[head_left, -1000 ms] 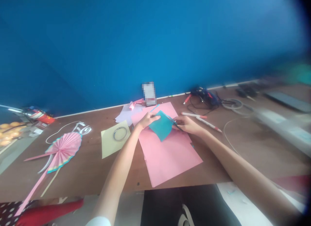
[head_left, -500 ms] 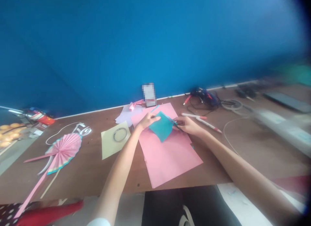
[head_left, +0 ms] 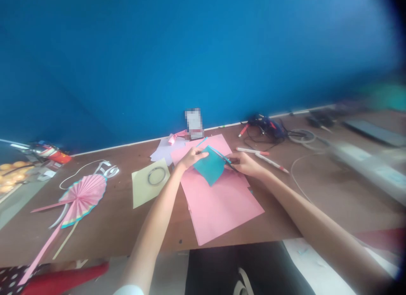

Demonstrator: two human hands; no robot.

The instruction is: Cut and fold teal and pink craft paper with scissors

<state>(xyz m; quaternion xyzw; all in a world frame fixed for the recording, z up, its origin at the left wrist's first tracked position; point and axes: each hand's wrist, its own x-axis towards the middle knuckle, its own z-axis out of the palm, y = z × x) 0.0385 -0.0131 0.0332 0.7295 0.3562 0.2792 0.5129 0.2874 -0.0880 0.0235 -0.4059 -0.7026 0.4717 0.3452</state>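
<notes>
My left hand (head_left: 191, 157) pinches the upper left edge of a teal paper piece (head_left: 209, 166) held over a stack of pink paper sheets (head_left: 218, 198) on the brown table (head_left: 111, 219). My right hand (head_left: 245, 163) is closed around a pair of dark scissors (head_left: 229, 162) whose blades meet the teal paper's right edge. A thin teal strip runs along the top of that edge.
A yellow sheet (head_left: 146, 186) with a ring of tape (head_left: 156, 175) lies left of the pink stack. A pink paper fan (head_left: 83, 194) sits further left. Two pens (head_left: 263, 155) and tangled cables (head_left: 269, 127) lie to the right. A red sleeve (head_left: 60, 278) shows at bottom left.
The teal paper and both hands have shifted very slightly; the scissors stay at the paper's right edge.
</notes>
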